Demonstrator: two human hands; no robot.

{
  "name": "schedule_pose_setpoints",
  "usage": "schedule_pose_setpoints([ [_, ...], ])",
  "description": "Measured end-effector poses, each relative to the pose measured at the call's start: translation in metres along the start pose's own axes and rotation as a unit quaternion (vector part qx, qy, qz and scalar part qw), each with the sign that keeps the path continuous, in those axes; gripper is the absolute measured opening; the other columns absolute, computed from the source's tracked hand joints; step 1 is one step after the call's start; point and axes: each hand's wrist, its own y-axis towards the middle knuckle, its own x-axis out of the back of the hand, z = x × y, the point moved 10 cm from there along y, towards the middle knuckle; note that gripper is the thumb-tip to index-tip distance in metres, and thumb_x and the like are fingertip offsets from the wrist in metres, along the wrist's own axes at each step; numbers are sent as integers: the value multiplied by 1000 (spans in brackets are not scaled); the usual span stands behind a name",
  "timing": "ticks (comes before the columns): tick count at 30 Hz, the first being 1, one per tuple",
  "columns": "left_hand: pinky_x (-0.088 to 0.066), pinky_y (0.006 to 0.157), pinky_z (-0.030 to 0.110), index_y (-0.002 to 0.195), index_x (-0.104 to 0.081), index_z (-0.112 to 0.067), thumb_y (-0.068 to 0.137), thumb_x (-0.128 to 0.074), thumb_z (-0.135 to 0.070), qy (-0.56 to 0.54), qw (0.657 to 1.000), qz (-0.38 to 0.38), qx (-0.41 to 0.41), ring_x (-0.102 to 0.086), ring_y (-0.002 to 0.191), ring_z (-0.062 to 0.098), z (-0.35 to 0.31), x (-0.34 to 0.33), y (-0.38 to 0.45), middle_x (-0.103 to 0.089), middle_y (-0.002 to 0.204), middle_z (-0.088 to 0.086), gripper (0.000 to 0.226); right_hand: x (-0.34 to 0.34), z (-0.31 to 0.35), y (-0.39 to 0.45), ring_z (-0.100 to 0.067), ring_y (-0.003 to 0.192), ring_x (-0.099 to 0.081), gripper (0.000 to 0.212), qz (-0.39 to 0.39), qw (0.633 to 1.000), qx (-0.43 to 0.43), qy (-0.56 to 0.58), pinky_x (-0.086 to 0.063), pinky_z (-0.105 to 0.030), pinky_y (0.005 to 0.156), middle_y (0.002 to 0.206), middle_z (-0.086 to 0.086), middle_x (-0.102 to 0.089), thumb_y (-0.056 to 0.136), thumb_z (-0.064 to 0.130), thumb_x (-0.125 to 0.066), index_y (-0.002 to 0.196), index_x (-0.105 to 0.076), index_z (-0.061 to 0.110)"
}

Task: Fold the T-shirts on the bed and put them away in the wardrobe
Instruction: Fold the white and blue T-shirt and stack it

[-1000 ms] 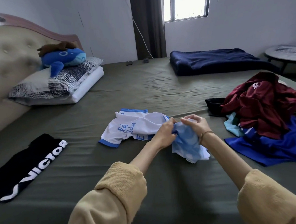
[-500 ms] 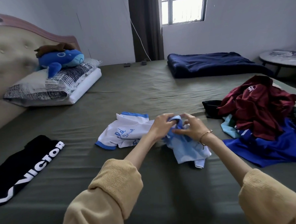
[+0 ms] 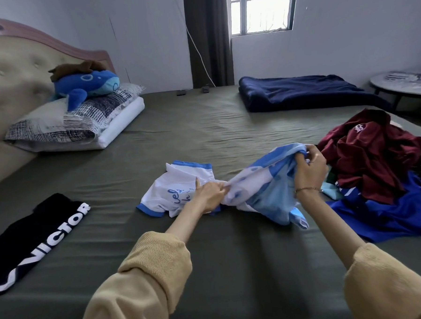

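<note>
A white and light-blue T-shirt (image 3: 260,193) lies crumpled in the middle of the olive bed (image 3: 203,135). My left hand (image 3: 210,193) pinches the shirt's bunched middle against the sheet. My right hand (image 3: 310,171) grips a blue edge of the same shirt and holds it up to the right, so the cloth stretches between both hands. A folded black T-shirt (image 3: 38,239) with white "VICTOR" lettering lies flat at the left. At the right sits a pile with a maroon shirt (image 3: 372,155) on a royal-blue shirt (image 3: 388,213).
Pillows (image 3: 76,122) with a blue plush whale (image 3: 86,85) lean by the headboard at the back left. A folded navy blanket (image 3: 301,91) lies at the far side. A round side table (image 3: 403,85) stands past the bed's right edge. No wardrobe is in view.
My hands were close together on the bunched blue part. My right hand has since pulled an edge up and to the right, spreading the shirt, while my left hand stays low.
</note>
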Motion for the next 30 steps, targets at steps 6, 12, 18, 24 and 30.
schedule_pose_setpoints([
  [6, -30, 68, 31, 86, -63, -7, 97, -49, -25, -105, 982, -103, -121, -53, 80, 29, -52, 60, 3, -59, 75, 4, 25, -72, -5, -31, -25, 61, -52, 83, 315, 936, 1, -154, -36, -16, 52, 62, -6, -52, 75, 8, -76, 143, -29, 9],
  [12, -34, 63, 24, 74, -61, -21, 82, -68, -42, -202, 967, -19, -154, -44, 63, 7, -67, 58, 1, -52, 65, -8, 23, -102, 20, -46, -20, 68, -46, 20, 388, 889, 118, -211, -30, -18, 57, 70, -10, -53, 83, 17, -68, 100, -67, 5],
  [18, -27, 60, 28, 66, -52, -23, 79, -69, -34, -190, 977, 40, -88, -40, 60, 9, -4, 37, 4, -45, 60, -12, 25, -102, 23, -25, -28, 66, -48, 23, 276, 936, 116, -188, -19, -28, 59, 63, -19, -52, 80, 12, -64, 61, -53, 4],
  [24, -33, 67, 26, 79, -66, -8, 84, -65, -10, -145, 987, -74, -11, -47, 76, 17, 64, 72, 27, -56, 76, 2, 6, -138, -2, -9, -29, 102, -61, 24, 295, 926, 12, -235, -36, -24, 77, 103, -18, -68, 79, 7, -70, 102, -67, 0],
  [30, -33, 48, 6, 88, -73, 2, 76, -71, -2, -184, 955, -199, 118, -52, 64, 13, 131, 129, 56, -65, 74, 13, 13, -178, -7, 16, -36, 111, -51, 34, 272, 898, -44, -344, -41, -33, 90, 123, -26, -48, 84, -4, -56, 118, -53, 1],
])
